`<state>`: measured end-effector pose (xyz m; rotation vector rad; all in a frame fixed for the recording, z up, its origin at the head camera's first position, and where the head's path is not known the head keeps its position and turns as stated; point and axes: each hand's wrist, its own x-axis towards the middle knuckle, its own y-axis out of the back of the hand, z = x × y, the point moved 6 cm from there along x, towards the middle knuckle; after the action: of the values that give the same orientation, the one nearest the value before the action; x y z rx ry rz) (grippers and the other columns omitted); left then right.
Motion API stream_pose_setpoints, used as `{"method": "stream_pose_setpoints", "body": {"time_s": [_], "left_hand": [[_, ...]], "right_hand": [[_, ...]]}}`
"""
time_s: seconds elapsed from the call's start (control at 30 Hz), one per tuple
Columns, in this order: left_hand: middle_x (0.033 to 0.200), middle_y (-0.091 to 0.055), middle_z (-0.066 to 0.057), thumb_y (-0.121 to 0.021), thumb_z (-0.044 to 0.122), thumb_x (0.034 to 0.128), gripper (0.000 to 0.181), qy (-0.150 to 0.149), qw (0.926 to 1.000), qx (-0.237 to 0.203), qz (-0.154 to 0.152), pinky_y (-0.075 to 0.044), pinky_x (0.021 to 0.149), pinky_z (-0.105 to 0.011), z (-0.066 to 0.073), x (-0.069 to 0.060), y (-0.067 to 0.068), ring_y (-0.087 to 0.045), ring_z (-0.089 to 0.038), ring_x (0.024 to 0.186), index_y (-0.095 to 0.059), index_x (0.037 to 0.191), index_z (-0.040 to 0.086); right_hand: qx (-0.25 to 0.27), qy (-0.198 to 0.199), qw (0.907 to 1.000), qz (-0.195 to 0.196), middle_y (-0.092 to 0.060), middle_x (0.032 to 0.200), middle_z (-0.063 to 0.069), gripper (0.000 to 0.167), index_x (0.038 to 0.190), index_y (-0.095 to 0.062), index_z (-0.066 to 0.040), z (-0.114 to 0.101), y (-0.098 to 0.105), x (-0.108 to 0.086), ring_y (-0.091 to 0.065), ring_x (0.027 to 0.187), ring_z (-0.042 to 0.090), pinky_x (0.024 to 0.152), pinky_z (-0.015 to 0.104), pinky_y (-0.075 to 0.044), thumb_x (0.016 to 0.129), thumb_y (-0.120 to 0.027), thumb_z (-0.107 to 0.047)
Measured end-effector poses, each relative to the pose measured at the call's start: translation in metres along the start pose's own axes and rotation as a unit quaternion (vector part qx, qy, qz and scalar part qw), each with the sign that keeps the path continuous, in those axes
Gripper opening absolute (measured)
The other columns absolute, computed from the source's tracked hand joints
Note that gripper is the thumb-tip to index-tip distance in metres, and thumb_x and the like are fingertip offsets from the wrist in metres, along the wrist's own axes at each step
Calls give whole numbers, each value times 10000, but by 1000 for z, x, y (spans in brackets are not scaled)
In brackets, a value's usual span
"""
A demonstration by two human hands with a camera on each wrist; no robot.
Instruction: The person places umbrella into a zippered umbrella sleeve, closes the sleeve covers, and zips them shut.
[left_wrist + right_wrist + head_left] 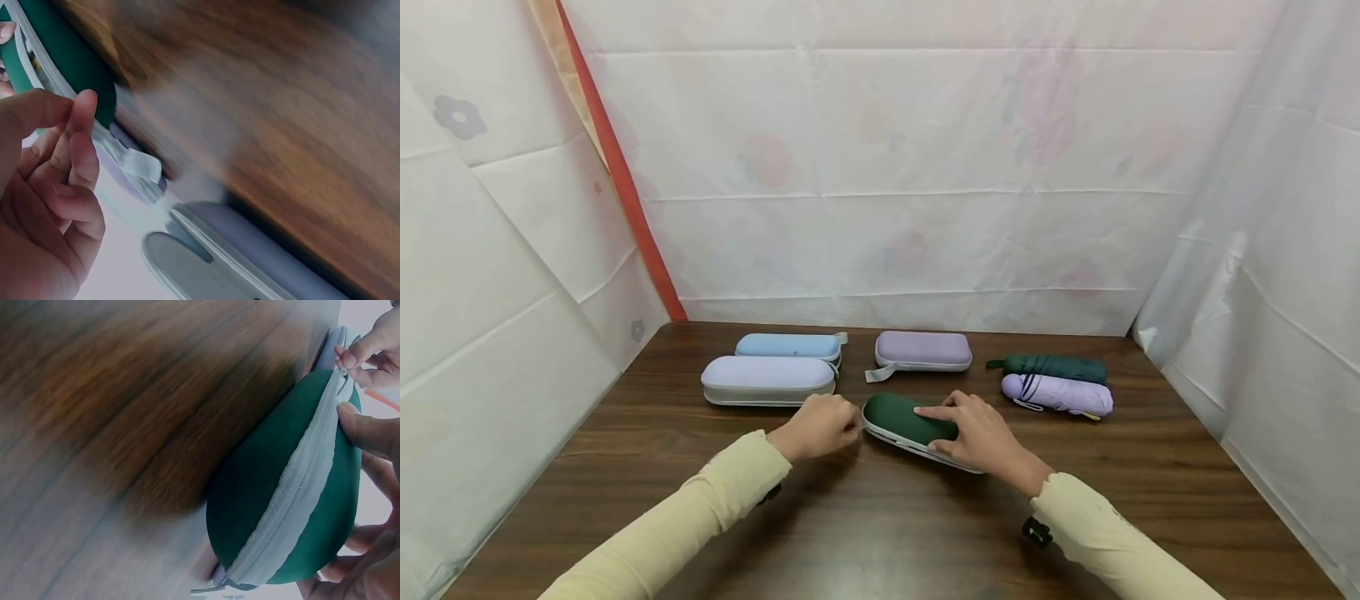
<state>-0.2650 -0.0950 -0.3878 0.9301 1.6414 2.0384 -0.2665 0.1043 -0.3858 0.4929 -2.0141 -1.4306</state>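
Note:
A green zip case (901, 417) with a white zipper band lies at a slant on the table, mid-front. My right hand (981, 431) grips it at its right part, fingers over the top and thumb on the near side. At the left end, my left hand (822, 425) pinches the zipper pull (344, 374) between thumb and index finger. In the left wrist view, a stretch of the zipper (30, 51) stands parted, and something small and partly yellow shows inside; its kind cannot be made out.
Behind my left hand lie a pale lavender case (767, 375) and a light blue case (788, 344). A purple case (923, 348) with a grey strap is at back centre. Folded umbrellas, dark green (1060, 366) and lilac (1063, 395), lie at right on the wooden table (880, 533).

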Motion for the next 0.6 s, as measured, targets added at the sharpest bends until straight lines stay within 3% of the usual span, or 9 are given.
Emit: {"method": "stream_pose_setpoints", "body": {"time_s": [0.33, 0.6], "left_hand": [[539, -439, 97, -670, 48, 805, 209, -176, 9998, 52, 42, -346, 455, -242, 21, 8, -5, -386, -55, 509, -616, 637, 161], [577, -528, 79, -671, 78, 840, 183, -242, 9997, 57, -86, -419, 488, -269, 34, 14, -9, -478, -81, 517, -653, 674, 154]], "right_hand": [[6, -474, 9989, 21, -527, 891, 14, 516, 1239, -662, -274, -6, -1, -1, -425, 677, 125, 562, 300, -375, 752, -810, -357], [-86, -580, 9981, 186, -527, 851, 21, 513, 1226, -671, -269, -11, -1, -2, -414, 626, 113, 527, 284, -381, 746, -807, -389]]}}
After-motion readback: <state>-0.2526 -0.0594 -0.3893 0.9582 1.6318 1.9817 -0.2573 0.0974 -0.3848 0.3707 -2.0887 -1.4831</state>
